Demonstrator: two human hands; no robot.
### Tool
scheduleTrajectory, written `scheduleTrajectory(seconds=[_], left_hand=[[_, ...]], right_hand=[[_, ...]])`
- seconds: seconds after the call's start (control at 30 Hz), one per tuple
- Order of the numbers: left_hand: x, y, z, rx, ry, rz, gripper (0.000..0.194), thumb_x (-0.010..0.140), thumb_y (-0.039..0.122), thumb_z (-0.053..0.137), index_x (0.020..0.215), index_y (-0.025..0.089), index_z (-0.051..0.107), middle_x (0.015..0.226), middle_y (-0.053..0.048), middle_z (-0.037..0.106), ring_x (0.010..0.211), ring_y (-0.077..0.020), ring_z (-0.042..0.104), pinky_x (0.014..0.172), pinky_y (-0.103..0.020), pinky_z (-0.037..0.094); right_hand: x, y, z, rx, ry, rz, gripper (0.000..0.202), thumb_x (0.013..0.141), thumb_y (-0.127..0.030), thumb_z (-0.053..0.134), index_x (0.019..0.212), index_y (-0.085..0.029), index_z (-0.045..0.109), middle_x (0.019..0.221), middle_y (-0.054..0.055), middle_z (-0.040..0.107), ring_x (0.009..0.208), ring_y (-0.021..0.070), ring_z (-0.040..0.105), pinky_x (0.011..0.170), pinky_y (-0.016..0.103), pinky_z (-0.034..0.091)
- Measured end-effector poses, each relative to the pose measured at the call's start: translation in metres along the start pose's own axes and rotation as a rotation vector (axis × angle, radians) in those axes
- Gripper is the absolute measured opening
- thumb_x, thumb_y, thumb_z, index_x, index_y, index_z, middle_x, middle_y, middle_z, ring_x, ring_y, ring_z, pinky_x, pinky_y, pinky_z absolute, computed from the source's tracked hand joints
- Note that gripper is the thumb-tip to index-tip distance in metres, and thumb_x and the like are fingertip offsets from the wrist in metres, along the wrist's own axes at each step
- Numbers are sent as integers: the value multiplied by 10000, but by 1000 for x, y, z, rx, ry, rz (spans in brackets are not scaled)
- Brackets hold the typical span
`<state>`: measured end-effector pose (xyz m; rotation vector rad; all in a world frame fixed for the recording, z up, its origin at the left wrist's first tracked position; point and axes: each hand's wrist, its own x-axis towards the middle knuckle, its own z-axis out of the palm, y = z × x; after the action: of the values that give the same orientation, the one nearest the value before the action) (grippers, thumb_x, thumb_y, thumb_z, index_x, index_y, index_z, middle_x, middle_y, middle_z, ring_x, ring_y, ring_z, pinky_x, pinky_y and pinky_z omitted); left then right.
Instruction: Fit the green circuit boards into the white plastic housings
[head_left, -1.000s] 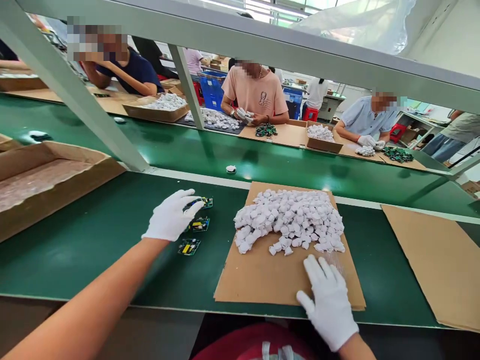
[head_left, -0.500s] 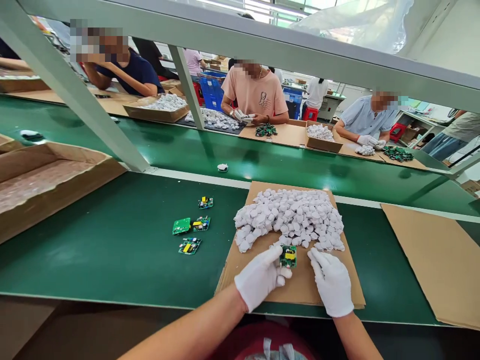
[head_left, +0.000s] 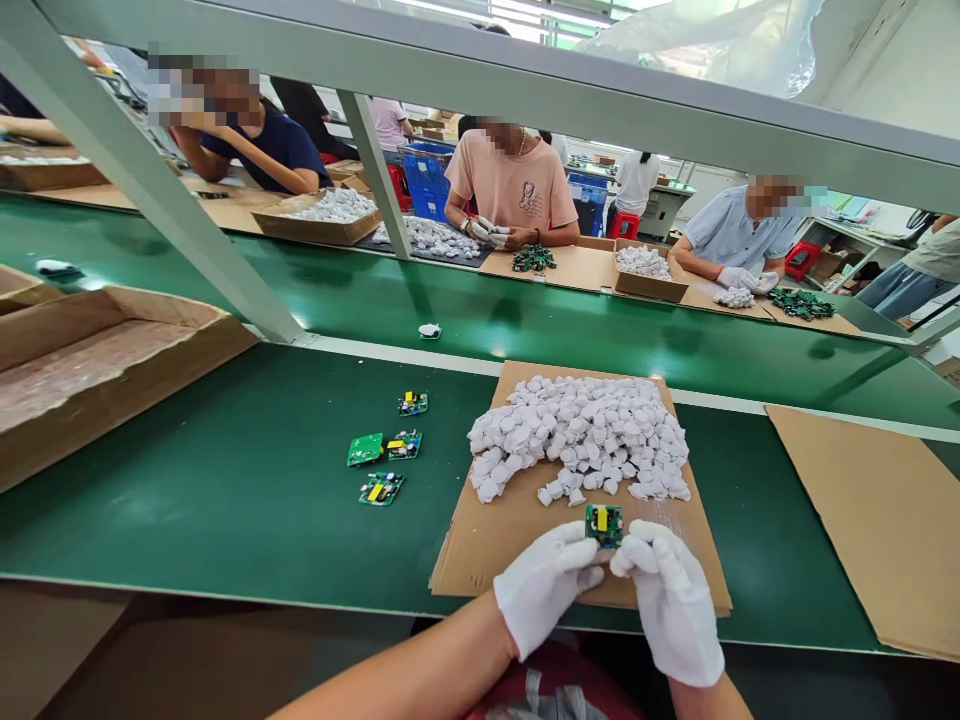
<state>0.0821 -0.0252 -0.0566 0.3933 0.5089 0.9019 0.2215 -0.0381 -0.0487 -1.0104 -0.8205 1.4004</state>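
A small green circuit board (head_left: 604, 525) with a yellow part faces up between my two hands. My left hand (head_left: 549, 578), in a white glove, grips its left edge with thumb and fingers. At the board's right edge, my gloved right hand (head_left: 670, 590) has its fingertips pinched together; whether something small is between them is hidden. Behind my hands, a heap of small white pieces (head_left: 585, 430) lies on a cardboard sheet (head_left: 480, 545). Several more circuit boards (head_left: 381, 488) lie on the green tabletop to the left.
A cardboard tray (head_left: 112, 370) sits at the left and another cardboard sheet (head_left: 877, 530) at the right. Beyond the white rail, one board with a white piece (head_left: 430, 331) lies on a green belt (head_left: 360, 295). Slanted metal posts (head_left: 157, 180) stand before several people working opposite.
My left hand has moved right and slightly down with the board. My right hand has come to the board's right edge. The piece on the belt has shifted left.
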Motion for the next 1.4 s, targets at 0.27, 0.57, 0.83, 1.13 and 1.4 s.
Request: scheduleTrajectory(seconds=[0.27, 0.57, 0.83, 1.13, 1.4], left_hand=[[9, 7, -8, 406, -37, -136, 376, 636, 447, 720, 753, 137, 543, 733, -32, 605, 556, -103, 578, 410, -169, 402], [11, -3, -8, 83, 167, -27, 412, 688, 341, 724, 1013, 136, 574, 820, -70, 656, 662, -135, 647, 524, -191, 468], [8, 4, -2, 305, 219, 11, 493, 645, 401, 734, 1055, 155, 609, 986, -97, 661, 839, -205, 635, 743, -320, 491], [7, 0, -1, 452, 105, 98, 284, 718, 377, 665, 873, 140, 648, 794, -39, 634, 691, -134, 547, 670, -254, 457], [4, 3, -3, 260, 110, 11, 502, 687, 395, 697, 1130, 204, 558, 967, -69, 619, 810, -170, 586, 720, -304, 478]], right_hand=[[5, -7, -11, -120, -97, 108, 361, 828, -486, 547, 931, -161, 666, 718, 49, 662, 647, 162, 568, 619, 313, 459], [-3, -10, -13, -723, -7, -177, 324, 828, -336, 584, 1118, -197, 540, 940, 70, 695, 854, 202, 656, 783, 356, 524], [-3, -2, -15, -1331, -10, -762, 195, 812, -182, 588, 1003, -216, 562, 848, 40, 693, 768, 190, 633, 715, 336, 472], [5, 2, -18, -1403, -47, -908, 229, 797, -147, 609, 1002, -248, 591, 839, 34, 674, 748, 177, 623, 672, 318, 462], [7, -7, -21, -1177, -148, -648, 339, 827, -231, 553, 1166, -235, 568, 1117, 94, 601, 960, 205, 620, 815, 335, 530]])
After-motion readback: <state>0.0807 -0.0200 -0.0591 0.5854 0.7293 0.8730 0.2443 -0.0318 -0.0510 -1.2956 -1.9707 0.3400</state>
